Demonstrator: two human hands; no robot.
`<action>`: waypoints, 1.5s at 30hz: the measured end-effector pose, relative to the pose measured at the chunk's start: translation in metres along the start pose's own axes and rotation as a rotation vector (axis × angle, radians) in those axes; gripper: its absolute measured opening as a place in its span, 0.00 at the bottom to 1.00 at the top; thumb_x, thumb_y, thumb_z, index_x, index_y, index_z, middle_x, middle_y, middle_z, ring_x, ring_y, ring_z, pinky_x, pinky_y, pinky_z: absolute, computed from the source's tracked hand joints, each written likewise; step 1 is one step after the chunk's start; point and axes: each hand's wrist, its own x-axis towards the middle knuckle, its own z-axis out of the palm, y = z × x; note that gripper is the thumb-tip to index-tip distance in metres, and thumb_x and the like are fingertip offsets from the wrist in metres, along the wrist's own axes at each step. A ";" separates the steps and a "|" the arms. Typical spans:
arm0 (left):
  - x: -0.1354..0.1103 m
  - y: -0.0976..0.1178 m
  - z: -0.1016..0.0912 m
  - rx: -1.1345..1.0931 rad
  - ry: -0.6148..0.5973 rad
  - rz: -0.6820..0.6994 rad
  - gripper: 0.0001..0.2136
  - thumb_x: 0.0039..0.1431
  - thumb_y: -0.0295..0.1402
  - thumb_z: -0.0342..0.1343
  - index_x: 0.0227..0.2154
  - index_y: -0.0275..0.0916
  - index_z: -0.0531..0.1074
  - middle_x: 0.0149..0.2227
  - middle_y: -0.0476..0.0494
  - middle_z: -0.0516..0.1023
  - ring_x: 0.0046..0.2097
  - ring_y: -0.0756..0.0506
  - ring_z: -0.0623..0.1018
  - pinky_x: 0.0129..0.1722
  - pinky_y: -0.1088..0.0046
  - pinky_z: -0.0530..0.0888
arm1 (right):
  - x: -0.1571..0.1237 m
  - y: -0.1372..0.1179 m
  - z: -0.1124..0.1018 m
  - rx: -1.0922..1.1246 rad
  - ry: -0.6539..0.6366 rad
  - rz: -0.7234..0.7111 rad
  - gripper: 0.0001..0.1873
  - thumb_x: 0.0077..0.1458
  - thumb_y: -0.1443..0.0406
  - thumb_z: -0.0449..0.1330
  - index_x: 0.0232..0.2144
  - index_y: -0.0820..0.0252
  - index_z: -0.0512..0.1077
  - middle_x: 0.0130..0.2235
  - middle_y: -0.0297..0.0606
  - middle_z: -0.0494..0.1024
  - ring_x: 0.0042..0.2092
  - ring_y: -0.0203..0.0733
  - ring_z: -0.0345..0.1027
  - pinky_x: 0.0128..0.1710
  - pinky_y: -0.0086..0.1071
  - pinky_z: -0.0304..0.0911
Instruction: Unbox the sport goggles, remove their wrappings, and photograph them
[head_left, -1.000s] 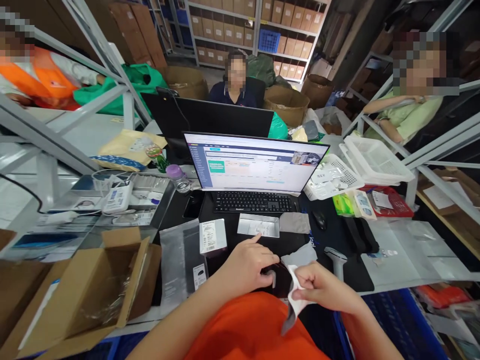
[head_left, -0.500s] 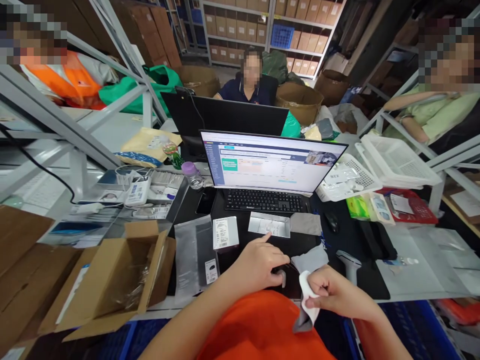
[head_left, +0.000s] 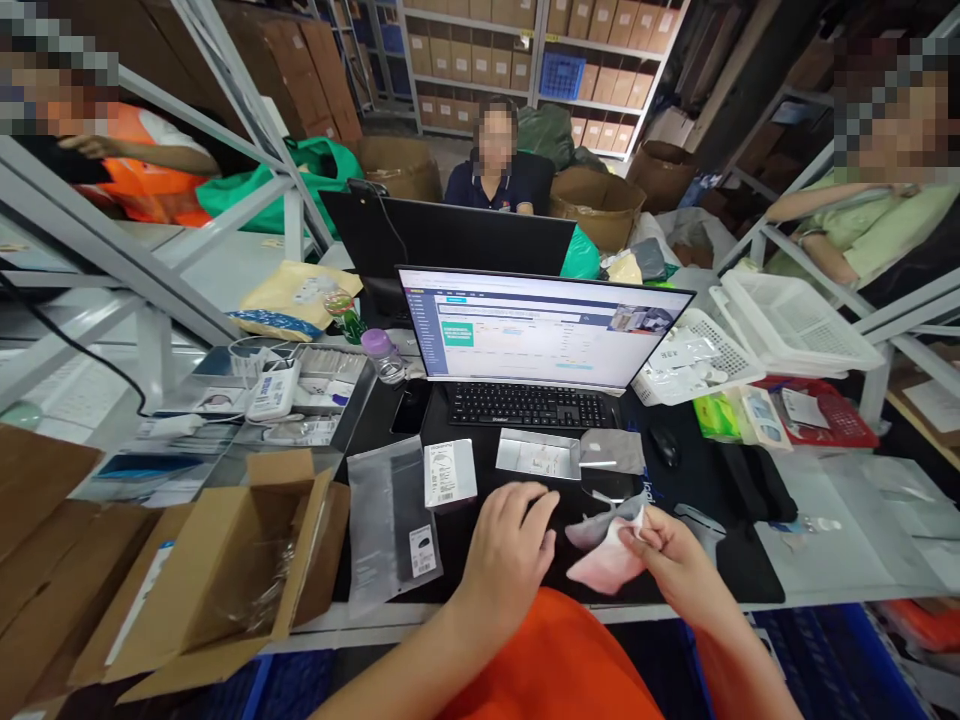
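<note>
My right hand (head_left: 671,560) pinches a small translucent pouch (head_left: 609,555) and holds it just above the black desk mat (head_left: 487,520). My left hand (head_left: 510,545) rests on the mat to the left of the pouch, its fingers curled downward; whether anything lies under them I cannot see. A silver foil tray (head_left: 538,455) and a grey cloth (head_left: 611,450) lie just beyond the hands, in front of the keyboard (head_left: 529,405). A small white labelled box (head_left: 448,472) sits left of the tray.
A lit monitor (head_left: 540,325) stands behind the keyboard. An open cardboard box (head_left: 225,560) and a clear bag (head_left: 390,520) lie at left. A mouse (head_left: 664,445), a barcode scanner (head_left: 701,525) and white baskets (head_left: 787,320) are at right. Other people sit behind and at both sides.
My right hand lifted the pouch up and forward and spread it open flat. My left hand drew its pointing finger in and curled over the mat. The view shifted slightly.
</note>
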 end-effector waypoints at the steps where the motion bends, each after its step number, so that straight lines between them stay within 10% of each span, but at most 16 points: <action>1: -0.005 0.001 0.002 -0.026 -0.027 -0.010 0.23 0.55 0.21 0.55 0.54 0.40 0.67 0.49 0.38 0.77 0.51 0.38 0.77 0.52 0.53 0.76 | -0.001 0.001 0.000 -0.002 -0.009 -0.001 0.22 0.56 0.53 0.65 0.21 0.56 0.60 0.23 0.29 0.62 0.27 0.37 0.53 0.29 0.31 0.55; 7: -0.014 0.012 0.020 -0.015 -0.081 0.113 0.32 0.50 0.34 0.64 0.57 0.33 0.62 0.51 0.30 0.76 0.51 0.31 0.76 0.52 0.49 0.76 | -0.008 0.002 0.032 -0.009 -0.072 -0.005 0.24 0.57 0.55 0.63 0.21 0.54 0.53 0.21 0.27 0.61 0.24 0.35 0.53 0.25 0.29 0.53; 13: -0.015 0.017 0.031 0.075 0.010 0.140 0.11 0.64 0.33 0.52 0.46 0.34 0.69 0.44 0.36 0.78 0.46 0.38 0.79 0.54 0.53 0.75 | -0.016 0.008 0.049 -0.212 0.109 -0.035 0.26 0.47 0.59 0.68 0.17 0.55 0.52 0.18 0.26 0.58 0.22 0.32 0.48 0.22 0.27 0.47; 23: -0.019 0.009 0.033 -0.007 -0.059 0.318 0.11 0.65 0.28 0.52 0.48 0.40 0.72 0.52 0.40 0.75 0.53 0.44 0.75 0.61 0.56 0.70 | 0.001 0.010 0.017 0.449 0.475 0.092 0.34 0.39 0.58 0.76 0.18 0.55 0.49 0.17 0.23 0.57 0.21 0.30 0.49 0.20 0.24 0.49; 31: -0.022 0.010 0.034 0.099 0.121 0.232 0.08 0.67 0.32 0.50 0.38 0.36 0.73 0.47 0.37 0.78 0.50 0.41 0.78 0.61 0.49 0.68 | -0.002 0.006 0.056 0.606 0.481 0.131 0.21 0.45 0.57 0.74 0.23 0.57 0.65 0.23 0.27 0.68 0.25 0.33 0.59 0.27 0.26 0.60; 37: -0.021 0.009 0.031 0.039 0.325 0.166 0.08 0.66 0.25 0.48 0.35 0.35 0.72 0.36 0.40 0.80 0.43 0.44 0.80 0.61 0.53 0.68 | -0.018 0.010 0.100 0.510 0.457 0.062 0.30 0.41 0.60 0.76 0.18 0.56 0.54 0.35 0.38 0.79 0.36 0.41 0.70 0.34 0.31 0.64; 45: -0.024 0.006 0.032 0.038 0.287 0.235 0.08 0.64 0.22 0.51 0.39 0.35 0.74 0.37 0.43 0.83 0.45 0.44 0.81 0.65 0.54 0.61 | 0.024 -0.012 0.080 0.862 0.445 0.222 0.24 0.36 0.57 0.77 0.27 0.56 0.66 0.25 0.27 0.68 0.27 0.35 0.60 0.27 0.29 0.61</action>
